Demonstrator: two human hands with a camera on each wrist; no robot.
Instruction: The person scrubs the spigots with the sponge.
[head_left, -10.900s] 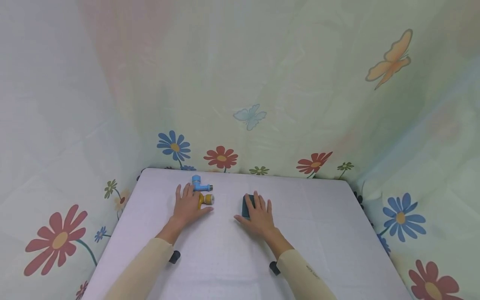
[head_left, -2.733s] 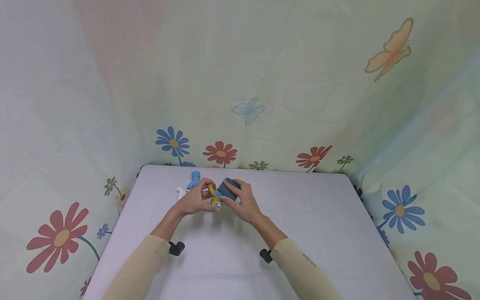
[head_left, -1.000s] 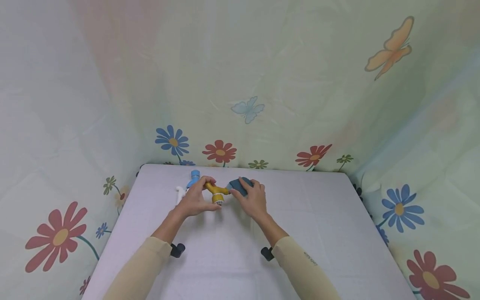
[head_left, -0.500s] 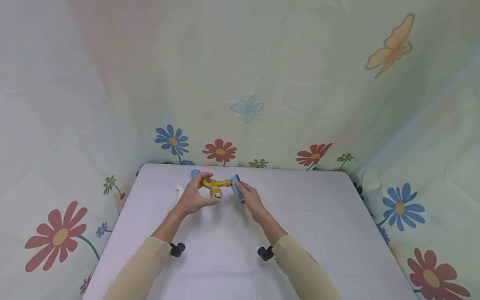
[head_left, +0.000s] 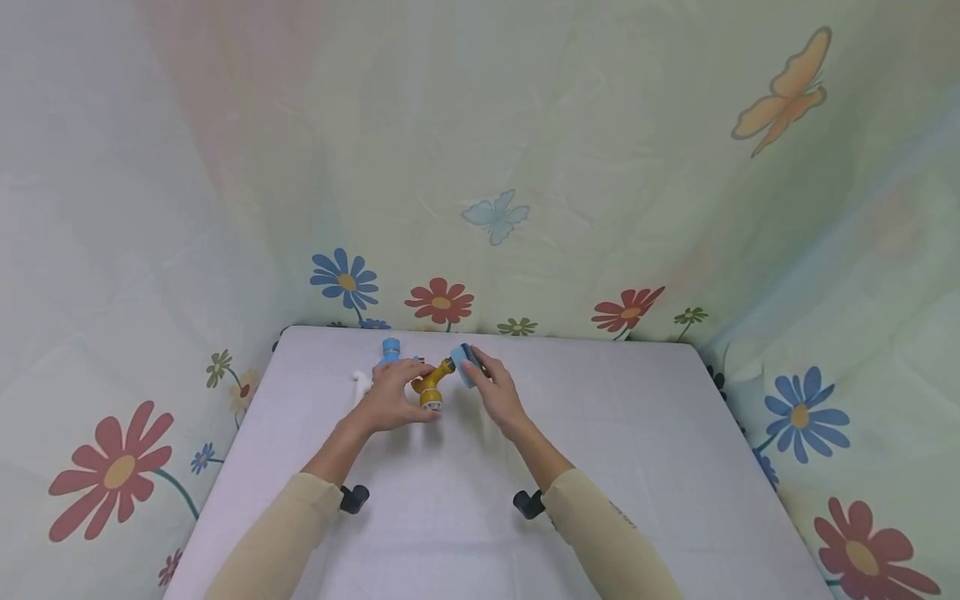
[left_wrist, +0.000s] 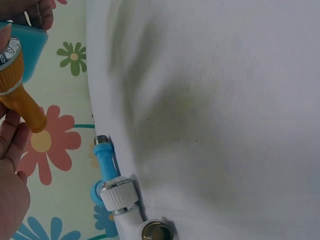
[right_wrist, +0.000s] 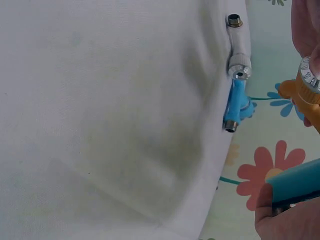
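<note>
My left hand (head_left: 386, 398) holds a yellow tap (head_left: 431, 392) by its knob side, raised above the table. The knob of this tap (left_wrist: 11, 75) has a silver face, and its dark-tipped end points away to the right. My right hand (head_left: 498, 398) pinches a sponge (head_left: 462, 364), light blue on one face and dark on the other. In the head view the sponge meets the tap's dark end; whether they press together is unclear. A blue tap (head_left: 390, 348) and a white tap (head_left: 361, 383) lie behind the left hand, side by side.
The table (head_left: 600, 467) has a white cloth over it. A flowered curtain (head_left: 562, 167) hangs close behind its far edge. Black wrist mounts (head_left: 354, 499) sit under both sleeves.
Both hands have lifted the yellow tap and sponge off the table since the earliest frame. In the last half second the tap's dark end has tilted away, and the sponge has shifted slightly left with it.
</note>
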